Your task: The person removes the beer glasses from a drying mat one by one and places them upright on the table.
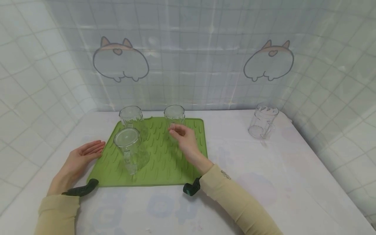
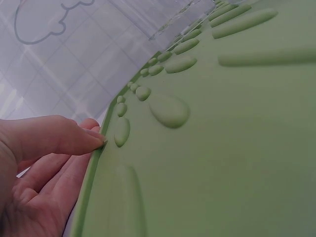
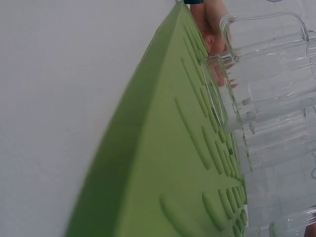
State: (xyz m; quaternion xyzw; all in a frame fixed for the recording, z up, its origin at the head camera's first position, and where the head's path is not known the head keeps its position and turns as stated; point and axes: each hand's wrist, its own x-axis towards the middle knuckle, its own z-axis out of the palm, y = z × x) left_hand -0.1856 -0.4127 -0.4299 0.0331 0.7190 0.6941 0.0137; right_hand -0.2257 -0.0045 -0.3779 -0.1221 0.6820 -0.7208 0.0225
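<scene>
My right hand (image 1: 186,140) pinches the handle of a clear glass mug (image 1: 174,112) at the back middle of a green ridged mat (image 1: 164,169). The left hand (image 1: 83,156) lies by the mat's left edge, fingers fairly straight, and its thumb touches that rim in the left wrist view. Two more glass mugs are on the mat's left half: a rear mug (image 1: 131,114) and a front mug (image 1: 127,138), which appears bottom up with its handle toward me. Seen from the right wrist, a clear mug (image 3: 266,64) stands on the ridges.
Another glass mug (image 1: 262,120) stands upright at the back right of the white table cover (image 1: 235,153). Pale tiled-pattern sheeting (image 1: 194,65) with cartoon animal drawings rises behind the table and along both sides. Dark wrist camera mounts (image 1: 192,186) sit close to the mat's front edge.
</scene>
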